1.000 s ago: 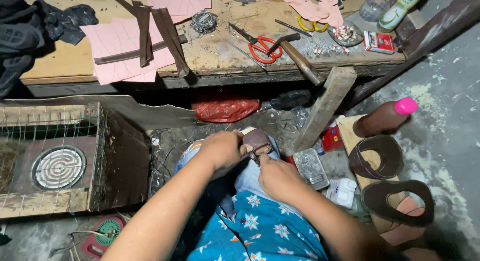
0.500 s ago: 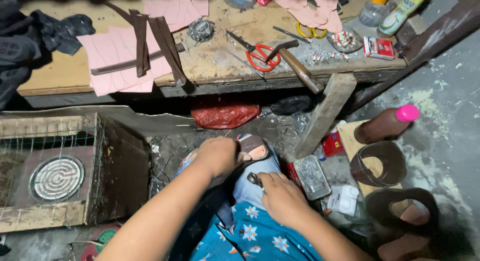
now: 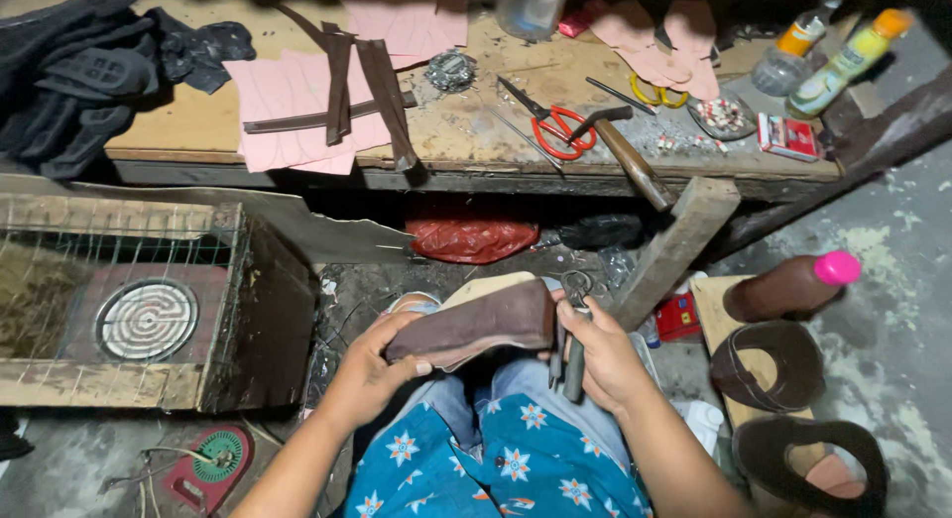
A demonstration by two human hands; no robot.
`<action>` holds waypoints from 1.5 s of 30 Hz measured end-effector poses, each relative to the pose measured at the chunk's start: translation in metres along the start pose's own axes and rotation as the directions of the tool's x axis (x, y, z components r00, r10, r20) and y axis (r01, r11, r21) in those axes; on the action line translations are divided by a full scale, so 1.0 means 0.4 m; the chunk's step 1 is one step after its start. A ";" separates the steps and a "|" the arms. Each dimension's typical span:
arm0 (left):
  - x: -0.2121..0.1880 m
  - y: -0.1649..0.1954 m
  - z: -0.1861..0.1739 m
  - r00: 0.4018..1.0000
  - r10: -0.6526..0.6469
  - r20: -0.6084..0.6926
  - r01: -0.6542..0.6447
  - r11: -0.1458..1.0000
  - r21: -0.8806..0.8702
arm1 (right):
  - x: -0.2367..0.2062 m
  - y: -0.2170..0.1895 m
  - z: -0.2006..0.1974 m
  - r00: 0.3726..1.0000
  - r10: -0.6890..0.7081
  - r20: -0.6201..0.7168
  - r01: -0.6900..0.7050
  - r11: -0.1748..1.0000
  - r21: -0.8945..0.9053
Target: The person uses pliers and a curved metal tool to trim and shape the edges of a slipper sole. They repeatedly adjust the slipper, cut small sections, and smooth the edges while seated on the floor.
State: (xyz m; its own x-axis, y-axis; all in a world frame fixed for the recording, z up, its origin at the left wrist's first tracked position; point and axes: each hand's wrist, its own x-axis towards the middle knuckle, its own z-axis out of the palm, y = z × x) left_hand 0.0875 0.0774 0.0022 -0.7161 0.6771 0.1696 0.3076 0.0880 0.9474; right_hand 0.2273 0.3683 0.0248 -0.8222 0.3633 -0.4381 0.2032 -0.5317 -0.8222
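Over the lap, a brown shoe upper on its last (image 3: 476, 325) is gripped by the left hand (image 3: 372, 364), fingers wrapped around its end. Lasting pincers (image 3: 573, 345) are clasped in the right hand (image 3: 605, 354); the leather edge is best pulled evenly. A wooden plank (image 3: 674, 250) and heater box (image 3: 149, 310) crowd close by.

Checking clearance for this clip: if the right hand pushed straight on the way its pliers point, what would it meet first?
Probably the brown shoe piece on the lap: the right hand holds pliers right at its edge. Depth is unclear.
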 end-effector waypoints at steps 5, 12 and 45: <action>-0.031 -0.002 0.001 0.976 0.077 -0.205 -0.011 0.953 0.304 | -0.065 -0.011 0.087 0.939 -0.152 0.308 0.224 0.951 -0.213; -0.114 -0.056 0.005 0.945 0.102 -0.311 0.005 0.946 0.325 | -0.162 0.034 0.197 0.821 -0.173 0.544 0.415 0.835 -0.361; -0.116 -0.024 -0.043 0.942 0.141 -0.304 0.027 0.873 0.487 | -0.125 0.085 0.186 0.960 0.013 0.280 0.102 0.914 -0.393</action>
State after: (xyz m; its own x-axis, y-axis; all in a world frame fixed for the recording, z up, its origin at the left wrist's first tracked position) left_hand 0.1068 0.0326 -0.0102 -0.8217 0.4285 0.3757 0.5547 0.4508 0.6993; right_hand 0.2359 0.2750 0.0458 -0.9353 0.1278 -0.3300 0.3109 -0.1487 -0.9388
